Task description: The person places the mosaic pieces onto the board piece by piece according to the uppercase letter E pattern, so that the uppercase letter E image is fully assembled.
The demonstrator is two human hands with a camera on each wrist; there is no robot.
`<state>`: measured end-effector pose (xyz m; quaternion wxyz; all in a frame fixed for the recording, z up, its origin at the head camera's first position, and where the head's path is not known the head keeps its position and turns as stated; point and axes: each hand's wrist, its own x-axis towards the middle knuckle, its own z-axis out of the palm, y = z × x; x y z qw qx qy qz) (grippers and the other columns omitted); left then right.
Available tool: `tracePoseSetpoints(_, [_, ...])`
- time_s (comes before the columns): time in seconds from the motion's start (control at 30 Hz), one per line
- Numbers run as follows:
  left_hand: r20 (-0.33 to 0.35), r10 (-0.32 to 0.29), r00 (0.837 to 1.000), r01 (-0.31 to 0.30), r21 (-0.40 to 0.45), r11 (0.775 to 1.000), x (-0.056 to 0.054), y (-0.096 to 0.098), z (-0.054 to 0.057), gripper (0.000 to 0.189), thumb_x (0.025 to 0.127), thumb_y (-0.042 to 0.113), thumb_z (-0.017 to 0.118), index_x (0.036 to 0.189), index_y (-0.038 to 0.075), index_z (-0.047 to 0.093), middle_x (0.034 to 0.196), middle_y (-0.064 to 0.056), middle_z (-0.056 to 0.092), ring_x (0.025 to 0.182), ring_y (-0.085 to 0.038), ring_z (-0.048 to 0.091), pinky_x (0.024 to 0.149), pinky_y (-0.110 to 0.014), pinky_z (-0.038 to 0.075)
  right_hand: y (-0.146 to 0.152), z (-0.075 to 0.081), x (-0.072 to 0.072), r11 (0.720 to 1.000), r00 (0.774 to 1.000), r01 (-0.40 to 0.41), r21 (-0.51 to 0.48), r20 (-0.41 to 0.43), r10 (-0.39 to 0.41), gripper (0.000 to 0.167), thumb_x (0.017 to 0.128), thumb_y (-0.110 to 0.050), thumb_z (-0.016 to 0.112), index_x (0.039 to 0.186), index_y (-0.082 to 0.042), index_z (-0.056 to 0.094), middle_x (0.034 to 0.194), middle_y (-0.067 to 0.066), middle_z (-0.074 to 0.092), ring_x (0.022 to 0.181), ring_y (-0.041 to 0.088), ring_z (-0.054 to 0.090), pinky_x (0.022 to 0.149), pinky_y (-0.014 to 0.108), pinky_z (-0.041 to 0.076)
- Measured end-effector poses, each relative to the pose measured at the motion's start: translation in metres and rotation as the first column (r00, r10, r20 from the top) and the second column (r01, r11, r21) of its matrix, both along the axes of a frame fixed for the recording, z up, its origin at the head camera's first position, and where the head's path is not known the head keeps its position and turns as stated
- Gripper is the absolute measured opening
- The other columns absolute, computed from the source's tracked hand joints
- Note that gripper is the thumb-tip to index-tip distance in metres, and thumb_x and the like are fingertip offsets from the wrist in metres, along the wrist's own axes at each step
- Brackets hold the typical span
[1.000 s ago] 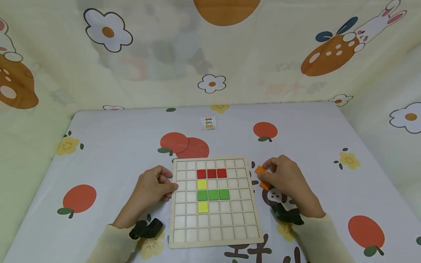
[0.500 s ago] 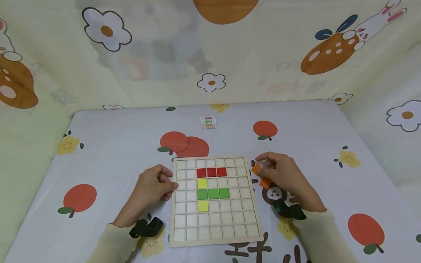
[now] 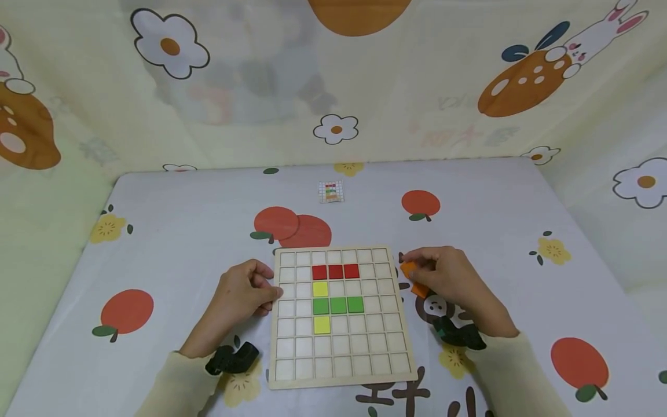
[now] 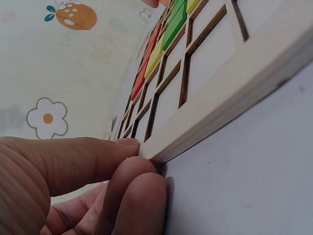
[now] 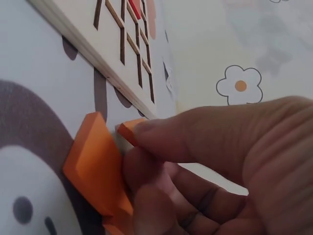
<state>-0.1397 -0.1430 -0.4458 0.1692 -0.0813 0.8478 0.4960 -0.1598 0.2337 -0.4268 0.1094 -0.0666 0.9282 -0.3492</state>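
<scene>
A square wooden grid board (image 3: 304, 383) lies on the table, with red tiles (image 3: 336, 271), green tiles (image 3: 338, 305) and yellow tiles (image 3: 321, 325) set in some of its cells. My left hand (image 3: 242, 293) holds the board's left edge, thumb on the frame and curled fingers against its side. To the right of the board, my right hand (image 3: 450, 275) pinches an orange tile (image 5: 131, 128) between thumb and index finger. Other orange tiles (image 5: 95, 164) lie on the cloth under that hand, partly hidden by its fingers.
A small card (image 3: 330, 191) with a coloured grid pattern lies toward the back of the table. A printed cloth (image 3: 198, 226) covers the tabletop, and a patterned curtain (image 3: 260, 133) hangs behind it. Black straps (image 3: 233, 359) sit on both wrists.
My right hand has shifted slightly among the orange tiles, and one tile has separated toward the board and is now pinched. The left hand and the board stay in place.
</scene>
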Motion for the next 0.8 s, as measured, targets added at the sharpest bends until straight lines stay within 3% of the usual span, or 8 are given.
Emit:
tracePoseSetpoints(0.27, [-0.008,-0.003,1.0,0.003,0.023,1.0,0.0,-0.002,0.0,0.032,0.087,0.006,0.083,0.11,0.0,0.062,0.078,-0.008,0.067,0.056,-0.016,0.064,0.056,-0.029,0.059,-0.004,0.002,0.0,0.998,0.999,-0.017,0.061,-0.038,0.019,0.028,0.087,-0.001,0.073,0.115,0.001,0.075,0.091,0.007,0.072,0.078,0.019,0.062,0.065,0.029,0.056])
tracePoseSetpoints(0.57, [0.004,0.01,1.0,-0.01,0.052,0.999,0.003,-0.001,0.001,0.032,0.087,0.004,0.082,0.111,-0.001,0.062,0.078,-0.009,0.067,0.057,-0.017,0.064,0.057,-0.03,0.06,-0.012,0.005,-0.004,0.986,0.999,-0.045,0.159,0.008,0.044,0.028,0.086,0.0,0.074,0.114,0.003,0.075,0.094,0.012,0.068,0.081,0.023,0.06,0.068,0.033,0.057])
tracePoseSetpoints(0.8, [0.001,0.002,1.0,-0.002,0.038,0.999,0.0,-0.002,0.0,0.031,0.087,0.004,0.082,0.11,0.001,0.062,0.077,-0.009,0.067,0.057,-0.018,0.064,0.057,-0.03,0.06,-0.014,0.005,-0.001,0.985,0.999,-0.011,0.172,-0.028,0.017,0.023,0.087,-0.006,0.078,0.109,0.0,0.075,0.082,0.005,0.059,0.076,0.021,0.054,0.059,0.029,0.048])
